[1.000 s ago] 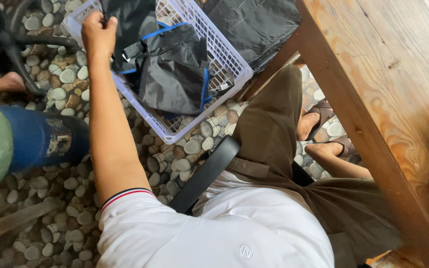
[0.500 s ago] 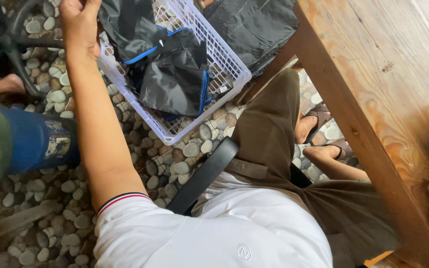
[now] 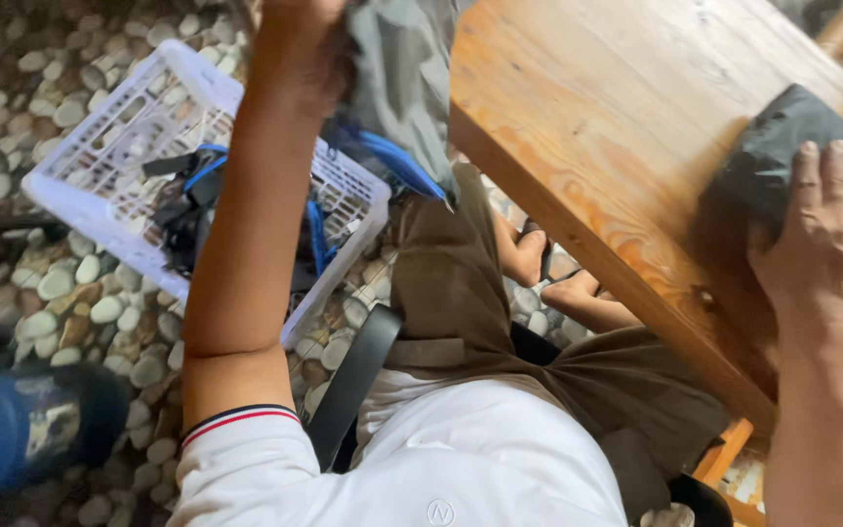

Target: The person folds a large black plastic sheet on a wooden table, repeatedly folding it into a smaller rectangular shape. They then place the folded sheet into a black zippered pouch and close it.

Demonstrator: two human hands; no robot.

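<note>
Your left hand grips grey cloth at the top edge, above the basket; your right hand lies spread on the bag near the table edge.

shirt: white, short-sleeved, with a small round mark on the chest
sleeve trim: dark and red stripes edge the cuff on the left arm
strap: wide, black, runs slantwise across the body
trousers: brown, loose, creased over the knees
left hand: bare
right hand: bare, no rings
feet: in open sandals
</note>
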